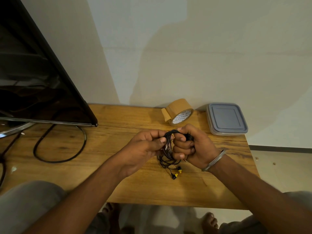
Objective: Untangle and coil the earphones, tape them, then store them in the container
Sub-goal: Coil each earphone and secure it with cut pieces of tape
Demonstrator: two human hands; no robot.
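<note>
Holding the earphones (166,159) in both fists just on my side of the tape (179,112), I had a loose bundle, not yet a neat coil. My right hand (190,146) was curled tight round the upper loops. My left hand (148,146) pinched the strands beside it between thumb and bent fingers. Slack loops hung below, and the two yellow-tipped buds lay on the table (118,166), further toward me from the tape.

The risk, as I judged it, was pulling my hands apart too hard: crossed strands could cinch into a knot or strain the thin wire at the buds. Easing my right grip could let the gathered loops spring open and tangle. The container (226,119), just right of the tape, had its lid on.

Round the tape's core I could read "WONDER" and "TAPE", repeated; the characters between them were unclear.
</note>
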